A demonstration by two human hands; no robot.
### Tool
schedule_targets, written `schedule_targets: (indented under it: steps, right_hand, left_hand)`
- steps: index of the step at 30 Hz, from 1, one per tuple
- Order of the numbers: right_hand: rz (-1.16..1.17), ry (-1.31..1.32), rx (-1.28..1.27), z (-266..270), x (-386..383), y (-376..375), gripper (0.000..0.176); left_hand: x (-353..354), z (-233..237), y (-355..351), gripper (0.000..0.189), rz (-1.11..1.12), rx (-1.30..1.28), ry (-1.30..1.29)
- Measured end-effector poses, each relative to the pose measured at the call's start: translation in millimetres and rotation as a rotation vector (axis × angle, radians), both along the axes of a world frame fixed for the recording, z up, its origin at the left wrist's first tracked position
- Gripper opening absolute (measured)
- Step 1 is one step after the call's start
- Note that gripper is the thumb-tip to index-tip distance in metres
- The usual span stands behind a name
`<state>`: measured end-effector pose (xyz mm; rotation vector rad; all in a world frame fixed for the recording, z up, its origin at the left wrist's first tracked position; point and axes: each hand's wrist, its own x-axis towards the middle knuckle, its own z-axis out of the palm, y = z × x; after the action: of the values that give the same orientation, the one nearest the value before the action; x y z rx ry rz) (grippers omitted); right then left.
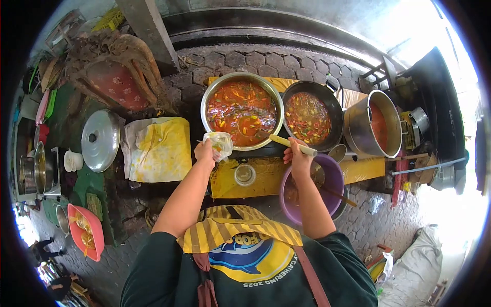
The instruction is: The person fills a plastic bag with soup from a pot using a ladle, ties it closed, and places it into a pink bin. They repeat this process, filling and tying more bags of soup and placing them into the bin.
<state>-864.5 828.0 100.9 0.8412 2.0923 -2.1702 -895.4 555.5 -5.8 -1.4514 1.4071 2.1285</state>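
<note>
My left hand is closed around a clear plastic bag, held open at the near rim of a wide metal basin. A little food shows inside the bag. Red soup with yellow and green pieces fills the basin. My right hand grips the pale handle of a ladle, which reaches over the basin's rim; its bowl end is hard to make out in the soup. Right of the basin, a black wok contains similar red stew. Below my right hand sits a purple tub with a wooden-handled utensil in it.
A tall metal pot of red liquid stands at the right. A small clear container is on the yellow-covered bench. To the left lie a stained cloth, a metal lid and a pink basin. A carved chair stands behind.
</note>
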Motion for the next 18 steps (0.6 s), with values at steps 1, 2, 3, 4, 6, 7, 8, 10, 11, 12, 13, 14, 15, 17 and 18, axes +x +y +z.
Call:
schedule_targets:
  steps: [1,2,3,4,6,7,8,10,11,12,13,14,15,17,18]
  right_hand:
    - [0.025,0.015,-0.003,8,0,0,0.027]
    - [0.050,0.030,-0.006,16,0,-1,0.027]
    - [0.067,0.026,0.009,25,1,-3,0.027]
    - [0.071,0.027,0.010,28,2,-6,0.027]
    - [0.154,0.067,0.027,32,5,-11,0.026]
    - [0.159,0.068,0.027,31,8,-15,0.026]
    - [0.206,0.091,0.024,29,14,-21,0.025]
    - [0.289,0.157,0.065,19,27,-34,0.023]
    - [0.400,0.331,0.221,11,34,-40,0.021]
    - [0.527,0.578,0.361,6,43,-44,0.022]
    - [0.675,0.728,0.504,5,50,-49,0.026]
    - [0.823,0.772,0.696,21,58,-58,0.028]
    - [0.894,0.790,0.770,21,67,-60,0.031]
    - [0.967,0.809,0.842,25,69,-61,0.035]
    - [0.879,0.818,0.795,29,65,-57,0.031]
  left_hand:
    - [-1,1,1,0.020,0.012,0.021,-0.017]
    - [-3,3,2,0.020,0.016,0.023,-0.015]
    - [-4,5,3,0.020,0.007,0.047,-0.014]
    - [-5,6,4,0.020,-0.002,0.071,-0.014]
    - [-6,8,7,0.021,0.004,0.089,-0.025]
    - [-7,9,8,0.022,0.005,0.107,-0.037]
    - [-8,10,9,0.022,0.008,0.107,-0.037]
    - [-10,13,9,0.023,0.042,0.129,-0.060]
    - [-9,9,7,0.023,0.044,0.130,-0.059]
    - [-10,4,4,0.024,0.029,0.170,-0.054]
    - [-11,-1,2,0.025,0.013,0.209,-0.049]
    - [-10,-4,3,0.025,0.011,0.208,-0.048]
    - [-6,-8,3,0.025,0.045,0.191,-0.019]
    - [-5,-8,0,0.026,0.082,0.171,0.011]
    - [-5,-9,-1,0.026,0.099,0.134,-0.003]
